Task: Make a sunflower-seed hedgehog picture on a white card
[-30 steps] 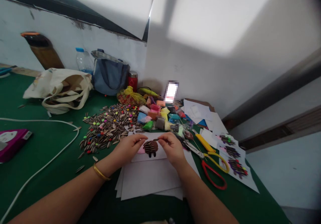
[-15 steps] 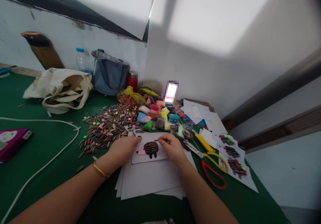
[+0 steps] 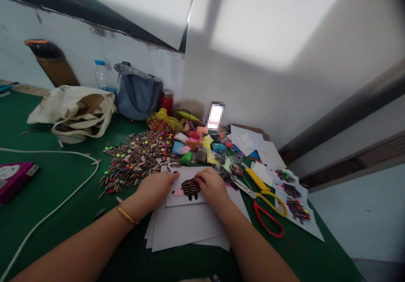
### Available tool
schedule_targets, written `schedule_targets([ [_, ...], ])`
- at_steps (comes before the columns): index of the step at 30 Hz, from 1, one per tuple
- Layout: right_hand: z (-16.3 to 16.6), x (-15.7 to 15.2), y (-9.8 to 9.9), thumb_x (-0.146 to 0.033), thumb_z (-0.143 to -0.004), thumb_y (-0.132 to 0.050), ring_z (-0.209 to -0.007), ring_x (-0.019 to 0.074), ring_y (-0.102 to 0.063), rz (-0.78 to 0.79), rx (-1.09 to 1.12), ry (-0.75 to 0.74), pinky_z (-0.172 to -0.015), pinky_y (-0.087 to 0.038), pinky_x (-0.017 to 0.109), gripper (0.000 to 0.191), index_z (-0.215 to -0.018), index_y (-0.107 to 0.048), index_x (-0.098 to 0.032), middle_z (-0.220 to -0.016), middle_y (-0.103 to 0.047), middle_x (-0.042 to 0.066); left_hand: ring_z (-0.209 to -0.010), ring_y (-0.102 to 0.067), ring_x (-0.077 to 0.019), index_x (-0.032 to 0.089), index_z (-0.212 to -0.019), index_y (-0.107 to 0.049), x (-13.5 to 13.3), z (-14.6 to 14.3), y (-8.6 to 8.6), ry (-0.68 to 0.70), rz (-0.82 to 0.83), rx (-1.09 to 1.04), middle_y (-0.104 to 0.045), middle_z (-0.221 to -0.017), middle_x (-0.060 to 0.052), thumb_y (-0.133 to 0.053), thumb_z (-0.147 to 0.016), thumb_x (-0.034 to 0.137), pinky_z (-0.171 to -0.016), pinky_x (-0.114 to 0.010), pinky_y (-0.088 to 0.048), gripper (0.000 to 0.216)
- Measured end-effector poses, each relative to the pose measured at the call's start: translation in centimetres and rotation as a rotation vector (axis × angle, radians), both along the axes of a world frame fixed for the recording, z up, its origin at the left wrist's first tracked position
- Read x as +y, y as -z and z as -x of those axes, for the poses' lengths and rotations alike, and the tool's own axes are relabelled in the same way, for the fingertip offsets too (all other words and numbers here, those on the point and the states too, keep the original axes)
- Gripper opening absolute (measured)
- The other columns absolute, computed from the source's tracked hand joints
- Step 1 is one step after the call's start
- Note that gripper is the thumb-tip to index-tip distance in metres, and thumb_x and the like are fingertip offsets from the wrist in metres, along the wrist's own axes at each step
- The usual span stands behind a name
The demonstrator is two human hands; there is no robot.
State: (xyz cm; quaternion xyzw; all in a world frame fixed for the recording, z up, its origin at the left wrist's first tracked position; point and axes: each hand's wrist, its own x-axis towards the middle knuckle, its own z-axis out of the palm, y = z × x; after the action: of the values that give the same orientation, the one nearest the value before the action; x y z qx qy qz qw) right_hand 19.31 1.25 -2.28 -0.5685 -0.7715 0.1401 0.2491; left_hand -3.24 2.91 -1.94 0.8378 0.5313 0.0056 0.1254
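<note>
A white card (image 3: 180,202) lies on a stack of white paper (image 3: 190,227), bearing a clay hedgehog (image 3: 189,188) with a pink face, dark feet and a brown body. Striped sunflower seeds stand in rows on its back. My left hand (image 3: 160,187), with a gold bangle at the wrist, is closed at the card's left edge, holding it. Over the right part of the hedgehog's back, my right hand (image 3: 210,185) pinches a sunflower seed, mostly hidden by its fingertips. That hand also covers the body's right end.
Loose sunflower seeds (image 3: 139,155) mixed with coloured balls spread left of the card. Clay packets (image 3: 193,143) lie behind it. Scissors (image 3: 268,206) and a yellow-handled knife (image 3: 257,180) lie right, before finished hedgehog sheets (image 3: 294,197). A white cable (image 3: 69,197) curves at left.
My right hand has moved slightly left and down, bringing its pinched fingertips onto the hedgehog's back. My left hand stays at the card's edge.
</note>
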Motion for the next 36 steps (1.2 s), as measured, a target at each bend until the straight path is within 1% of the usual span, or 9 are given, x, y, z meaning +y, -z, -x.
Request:
schedule_targets([
  [8, 0.5, 0.0, 0.1, -0.016, -0.090, -0.061, -0.091, 0.0189, -0.058, -0.047, -0.114, -0.018, -0.080, -0.041, 0.028, 0.014, -0.089, -0.074, -0.020, -0.088, -0.067, 0.005, -0.099, -0.067, -0.0253, 0.030, -0.131, -0.059, -0.2, -0.1, -0.1, -0.007, -0.002, 0.011, -0.071, -0.113, -0.011, -0.043, -0.094, 0.026, -0.082, -0.036, -0.049, 0.041],
  [13, 0.8, 0.1, 0.0, -0.015, -0.089, -0.062, -0.087, 0.0197, -0.058, -0.042, -0.171, -0.031, -0.076, -0.041, 0.029, 0.014, -0.086, -0.074, -0.018, -0.087, -0.067, 0.007, -0.097, -0.068, -0.0266, 0.030, -0.130, -0.060, -0.1, -0.2, -0.3, -0.003, 0.000, 0.002, -0.071, -0.112, -0.012, -0.043, -0.094, 0.025, -0.081, -0.038, -0.050, 0.041],
  [22, 0.9, 0.3, 0.5, -0.013, -0.089, -0.061, -0.087, 0.0195, -0.058, -0.050, -0.140, -0.048, -0.077, -0.042, 0.029, 0.015, -0.087, -0.075, -0.020, -0.087, -0.067, 0.007, -0.099, -0.067, -0.0250, 0.030, -0.130, -0.061, -0.2, -0.3, -0.7, -0.018, 0.020, -0.001, -0.071, -0.112, -0.011, -0.043, -0.094, 0.025, -0.085, -0.037, -0.049, 0.040],
  [26, 0.6, 0.4, 0.7, -0.012, -0.088, -0.061, -0.090, 0.0198, -0.059, -0.039, -0.108, -0.055, -0.080, -0.044, 0.029, 0.016, -0.091, -0.075, -0.019, -0.090, -0.068, 0.007, -0.098, -0.068, -0.0256, 0.030, -0.130, -0.060, -0.2, -0.3, -0.8, -0.016, 0.019, 0.010, -0.071, -0.111, -0.011, -0.043, -0.094, 0.024, -0.084, -0.037, -0.050, 0.041],
  [30, 0.1, 0.4, 0.9, -0.011, -0.087, -0.062, -0.093, 0.0207, -0.060, -0.038, -0.073, -0.060, -0.083, -0.045, 0.030, 0.018, -0.099, -0.075, -0.017, -0.093, -0.068, 0.008, -0.101, -0.067, -0.0241, 0.031, -0.130, -0.060, -0.3, -0.3, -0.9, -0.039, 0.044, -0.018, -0.071, -0.113, -0.011, -0.044, -0.094, 0.025, -0.088, -0.036, -0.048, 0.039],
  [36, 0.0, 0.4, 0.8, -0.010, -0.088, -0.059, -0.090, 0.0195, -0.060, -0.032, -0.055, -0.081, -0.082, -0.045, 0.029, 0.020, -0.095, -0.075, -0.020, -0.090, -0.068, 0.007, -0.103, -0.066, -0.0242, 0.031, -0.130, -0.060, -0.3, -0.3, -0.8, -0.048, 0.056, -0.017, -0.070, -0.114, -0.011, -0.044, -0.094, 0.025, -0.090, -0.037, -0.048, 0.040],
])
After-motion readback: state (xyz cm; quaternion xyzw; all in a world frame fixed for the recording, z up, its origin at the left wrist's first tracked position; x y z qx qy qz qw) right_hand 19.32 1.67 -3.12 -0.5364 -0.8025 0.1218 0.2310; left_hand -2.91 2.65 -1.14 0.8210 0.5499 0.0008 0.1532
